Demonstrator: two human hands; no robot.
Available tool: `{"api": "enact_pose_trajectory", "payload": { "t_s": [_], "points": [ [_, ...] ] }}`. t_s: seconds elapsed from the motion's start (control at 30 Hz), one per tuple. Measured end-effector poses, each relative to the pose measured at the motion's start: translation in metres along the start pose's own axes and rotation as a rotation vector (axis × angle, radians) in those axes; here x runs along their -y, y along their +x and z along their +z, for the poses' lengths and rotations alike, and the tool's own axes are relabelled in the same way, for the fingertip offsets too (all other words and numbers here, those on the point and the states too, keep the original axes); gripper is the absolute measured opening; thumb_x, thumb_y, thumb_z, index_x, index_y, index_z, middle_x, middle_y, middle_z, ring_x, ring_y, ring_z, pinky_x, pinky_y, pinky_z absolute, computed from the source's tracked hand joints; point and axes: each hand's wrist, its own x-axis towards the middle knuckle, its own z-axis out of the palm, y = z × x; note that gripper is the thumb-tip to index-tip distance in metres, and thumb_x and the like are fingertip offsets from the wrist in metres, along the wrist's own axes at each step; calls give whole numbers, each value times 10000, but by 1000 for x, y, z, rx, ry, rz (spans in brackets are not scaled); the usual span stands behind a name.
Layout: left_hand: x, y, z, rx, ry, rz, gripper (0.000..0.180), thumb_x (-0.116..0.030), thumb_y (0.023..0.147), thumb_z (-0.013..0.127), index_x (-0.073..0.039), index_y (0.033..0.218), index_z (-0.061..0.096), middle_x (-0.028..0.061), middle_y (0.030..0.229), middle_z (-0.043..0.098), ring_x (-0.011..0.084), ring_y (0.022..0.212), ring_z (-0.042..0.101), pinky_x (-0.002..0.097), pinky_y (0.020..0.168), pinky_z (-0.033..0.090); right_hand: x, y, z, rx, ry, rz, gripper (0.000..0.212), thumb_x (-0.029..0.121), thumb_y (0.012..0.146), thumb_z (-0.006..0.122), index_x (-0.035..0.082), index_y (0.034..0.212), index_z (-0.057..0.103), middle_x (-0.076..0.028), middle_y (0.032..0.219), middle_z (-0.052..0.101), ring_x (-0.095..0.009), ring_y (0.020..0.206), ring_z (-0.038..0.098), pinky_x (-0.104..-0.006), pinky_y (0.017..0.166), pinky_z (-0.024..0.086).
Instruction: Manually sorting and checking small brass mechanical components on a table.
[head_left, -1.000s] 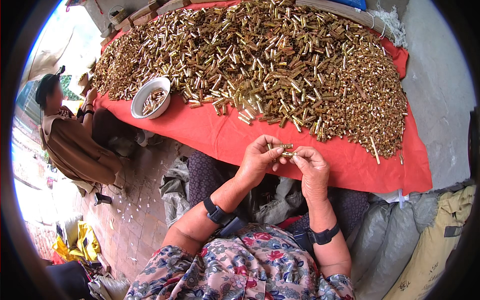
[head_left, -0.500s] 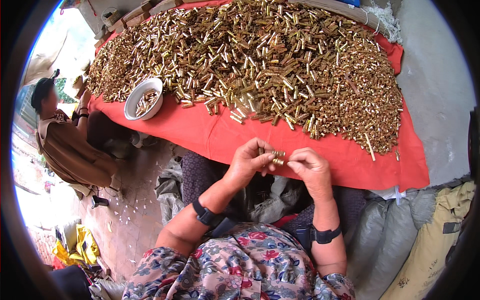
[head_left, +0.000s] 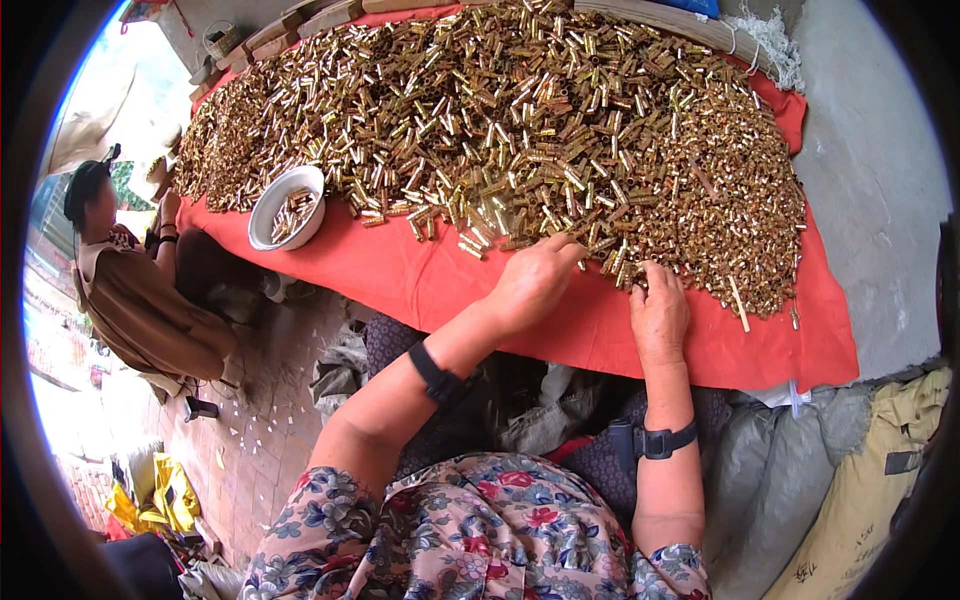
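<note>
A broad heap of brass-coloured metal tubes (head_left: 480, 130) covers the red cloth (head_left: 400, 270) in front of me. At the heap's near edge, my left hand (head_left: 535, 285) reaches in with its fingers curled together and its back toward me. What lies between those fingertips is hidden. To its right, my right hand (head_left: 661, 318) rests at the edge of the heap, fingers bent down and drawn together beside some tubes. Anything it pinches is too small to make out. Much smaller brass-coloured pieces (head_left: 730, 200) make up the right part of the heap.
A white bowl (head_left: 262, 222) of tubes stands left on the cloth. A thin pale stick (head_left: 739, 305) lies at the right. Another person (head_left: 150, 290) sits at the far left. Grey sacks (head_left: 770, 480) and a yellowish sack (head_left: 870, 490) stand right of me, beside the wall (head_left: 870, 180).
Both hands have moved forward from above the cloth's near edge to the heap and apart from each other. The brass-coloured pieces seen in my left hand before no longer show.
</note>
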Motion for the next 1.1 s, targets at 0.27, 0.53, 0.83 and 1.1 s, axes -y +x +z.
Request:
{"api": "enact_pose_trajectory", "payload": {
  "t_s": [0.27, 0.53, 0.83, 1.1],
  "points": [
    [14, 25, 15, 126, 249, 25, 174, -27, 748, 527, -50, 912, 579, 104, 930, 555, 302, 865, 571, 389, 703, 490, -5, 1, 4, -35, -13, -15, 238, 58, 747, 636, 63, 973, 564, -117, 912, 610, -314, 875, 570, -408, 767, 478],
    [17, -14, -6, 100, 166, 55, 171, -81, 744, 628, -70, 910, 587, 91, 870, 578, 281, 859, 578, 365, 719, 485, -7, -7, -1, -50, 552, 120, 91, -4, 777, 633, 29, 854, 598, -57, 869, 602, -167, 741, 604, -292, 645, 495],
    [4, -43, -15, 148, -686, -279, 179, -57, 814, 664, -38, 977, 595, 19, 846, 620, 103, 781, 586, 250, 694, 473, 55, -27, -22, 318, 1491, 376, 149, -60, 801, 618, 9, 932, 628, 0, 895, 600, -62, 797, 555, -201, 723, 460],
    [-4, -55, -20, 152, -1118, -507, 122, -66, 851, 644, -28, 952, 587, -2, 825, 600, 60, 743, 559, 192, 612, 448, 61, -35, -16, 315, 1571, 393, 133, -33, 804, 642, -2, 933, 638, -11, 900, 611, -81, 819, 569, -218, 770, 470]
  ]
}}
